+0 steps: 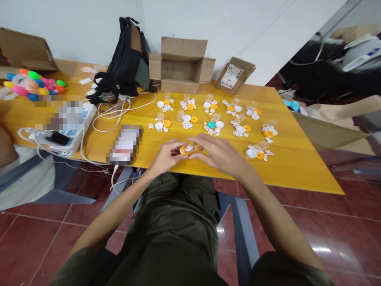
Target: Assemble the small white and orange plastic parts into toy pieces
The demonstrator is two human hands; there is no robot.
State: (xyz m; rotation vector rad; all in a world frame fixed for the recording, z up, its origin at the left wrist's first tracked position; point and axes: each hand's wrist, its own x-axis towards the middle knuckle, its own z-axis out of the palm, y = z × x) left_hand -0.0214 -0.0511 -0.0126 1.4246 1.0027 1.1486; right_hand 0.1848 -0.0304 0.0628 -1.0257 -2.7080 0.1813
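A small clear plastic cup (190, 148) with an orange base and white pieces inside lies sideways between my hands, over the table's near edge. At its orange end, my left hand (166, 157) is closed, thumb and fingers pinching it. My right hand (216, 153) curls around the clear end, index finger above and thumb below. Beyond my hands, several small groups of loose parts lie in rows: clear cups, white discs, white cut-out pieces and orange rings (194, 118). One group has a teal ring (211, 124). The nearest group (258, 153) sits right of my right hand.
A phone (125, 145) on a cable lies left of my left hand, near a power strip (77, 127) with cords. Behind stand a black backpack (127, 59), an open cardboard box (180, 85) and a smaller carton (233, 75). Colourful balloon-like items (34, 85) and another person's arm (6, 147) are left.
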